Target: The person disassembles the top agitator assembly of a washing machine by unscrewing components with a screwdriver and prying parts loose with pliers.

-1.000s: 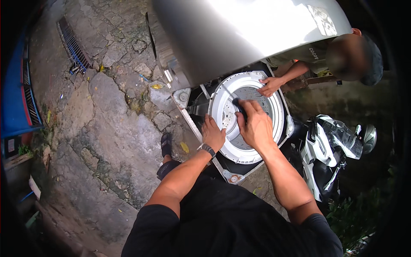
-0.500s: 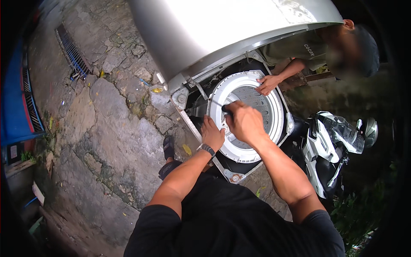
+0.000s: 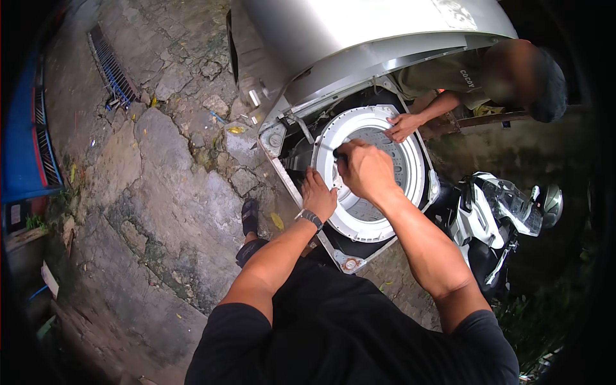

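A top-loading washing machine with its upper part lifted shows a white tub ring [image 3: 369,230] around a perforated metal drum [image 3: 401,160]. My right hand [image 3: 371,172] is closed around a dark-handled screwdriver [image 3: 338,153] over the ring's left side. Its tip is hard to make out. Fingers stretched out, my left hand [image 3: 319,196] lies on the ring's left edge, just below the screwdriver. A co-worker's hand [image 3: 404,126] rests on the far right of the ring. The silver top cover [image 3: 346,25] stands tilted up behind the drum.
A white motorcycle [image 3: 484,221] is parked to the right of the machine. Cracked concrete ground [image 3: 160,186] spreads out on the left, with a drain grate [image 3: 112,67] farther off. The co-worker [image 3: 443,70] leans in from behind the cover.
The silver top cover has shifted to the right and shows more of its left side. My right hand stays over the ring with the screwdriver, its wrist slightly turned. My left hand keeps its place.
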Available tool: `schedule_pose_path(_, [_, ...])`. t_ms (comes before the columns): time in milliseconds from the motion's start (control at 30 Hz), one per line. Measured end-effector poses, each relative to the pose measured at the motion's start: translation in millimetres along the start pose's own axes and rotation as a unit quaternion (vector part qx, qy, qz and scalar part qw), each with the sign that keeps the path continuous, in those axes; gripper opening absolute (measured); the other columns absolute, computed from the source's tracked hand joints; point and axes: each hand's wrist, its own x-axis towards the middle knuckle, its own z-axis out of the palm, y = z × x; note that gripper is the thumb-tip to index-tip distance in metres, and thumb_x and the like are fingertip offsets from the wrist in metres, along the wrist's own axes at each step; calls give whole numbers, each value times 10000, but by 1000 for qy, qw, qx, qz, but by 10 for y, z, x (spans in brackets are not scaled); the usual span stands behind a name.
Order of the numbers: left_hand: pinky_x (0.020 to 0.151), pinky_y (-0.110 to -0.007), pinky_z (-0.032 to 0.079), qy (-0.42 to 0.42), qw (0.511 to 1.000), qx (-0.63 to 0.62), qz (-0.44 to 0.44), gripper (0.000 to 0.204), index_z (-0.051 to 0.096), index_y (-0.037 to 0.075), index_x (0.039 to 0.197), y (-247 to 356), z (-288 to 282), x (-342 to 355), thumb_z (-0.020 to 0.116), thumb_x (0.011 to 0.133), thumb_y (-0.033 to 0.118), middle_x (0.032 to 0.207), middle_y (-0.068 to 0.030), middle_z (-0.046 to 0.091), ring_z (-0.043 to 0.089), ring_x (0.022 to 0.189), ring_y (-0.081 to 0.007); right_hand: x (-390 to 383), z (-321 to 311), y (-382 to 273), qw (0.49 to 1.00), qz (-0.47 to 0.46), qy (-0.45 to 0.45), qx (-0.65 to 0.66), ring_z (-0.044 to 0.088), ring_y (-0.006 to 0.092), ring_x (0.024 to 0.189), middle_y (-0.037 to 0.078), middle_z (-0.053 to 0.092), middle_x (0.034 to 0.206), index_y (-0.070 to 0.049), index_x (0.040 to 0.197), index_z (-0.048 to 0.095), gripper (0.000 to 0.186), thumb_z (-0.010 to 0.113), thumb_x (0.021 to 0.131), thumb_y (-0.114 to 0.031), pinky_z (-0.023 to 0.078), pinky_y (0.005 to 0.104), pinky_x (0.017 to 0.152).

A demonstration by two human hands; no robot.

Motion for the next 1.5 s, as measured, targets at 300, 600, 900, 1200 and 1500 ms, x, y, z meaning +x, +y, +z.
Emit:
schedule_pose_path(300, [1177,-557,337,16,1000,-17,17,896,271,-186,1468,-22,-14,53,782,876,252,1545,-375,298,393,1399,-534,245,-128,-5,998,-5,68,11,736,410,878,177,746,971,-56,961,764,190,685,864,-200,595,499,775])
schedule_pose_path(600, [1170,-551,346,23,1000,-5,15,902,267,-185,1467,-41,-6,37,781,874,260,1546,-373,295,397,1399,-530,315,-80,105,999,-5,-31,25,733,399,893,172,757,1005,-106,1068,781,237,706,857,-186,579,499,813])
schedule_pose_path(900, [1137,-564,371,27,999,-10,24,854,306,-180,1441,-50,31,33,758,886,285,1525,-358,338,436,1360,-519,143,-241,209,990,-8,-120,68,725,413,881,175,726,1066,-67,1102,744,263,694,863,-166,582,507,789])
schedule_pose_path(1200, [1063,-534,470,16,983,-107,-148,953,331,-81,1498,32,-223,681,683,925,594,1403,-349,504,563,1262,-507,-663,429,704,886,129,106,433,737,274,988,136,747,1134,-37,1185,678,382,830,845,-121,567,372,889])
schedule_pose_path(1500, [1127,-507,421,56,989,-113,-74,1156,403,-138,1463,-421,-42,1144,796,768,698,1360,-322,549,492,1348,-469,211,227,815,852,90,305,415,754,245,875,140,769,1017,-36,1283,423,531,796,936,-187,571,350,782])
